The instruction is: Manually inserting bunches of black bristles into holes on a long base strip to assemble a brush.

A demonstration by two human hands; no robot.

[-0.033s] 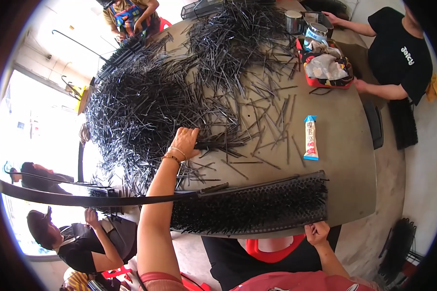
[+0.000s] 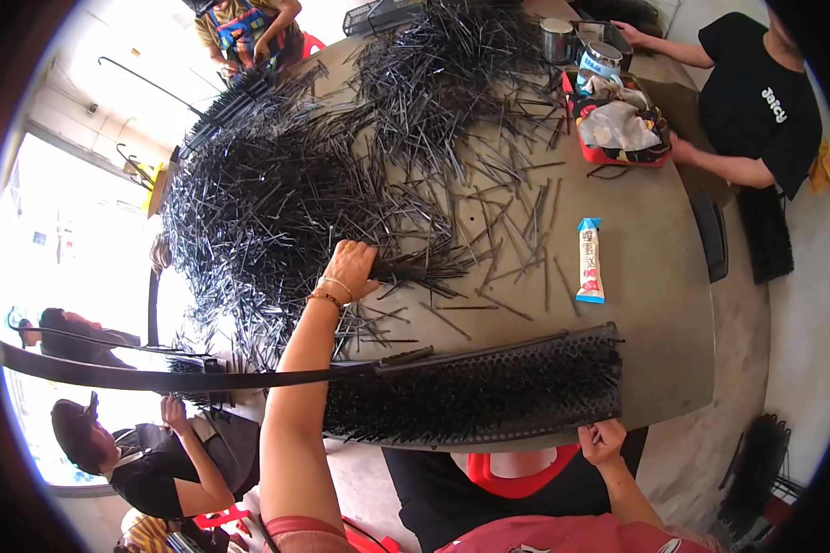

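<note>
My left hand (image 2: 349, 265) is closed around a bundle of thin black strips (image 2: 420, 268) at the near edge of a big heap. The strips fan out to the right of my fingers. In front of me lies a long black perforated panel (image 2: 480, 382), its face thick with short black bristles. My right hand (image 2: 602, 442) is closed at the panel's near right corner, fingers curled against its edge. A long black band (image 2: 184, 380) runs left from the panel, passing over my left forearm.
Heaps of black strips (image 2: 258, 194) cover the table's left and far side. A wrapped snack bar (image 2: 589, 261) lies to the right, beyond it a red tray (image 2: 622, 164) with cloth and a metal can (image 2: 556, 41). Co-workers sit left, far and right.
The strips at my left hand are spread wider, and the hand has shifted very slightly. The right-hand co-worker's near hand has moved in beside the red tray. My right hand stays put.
</note>
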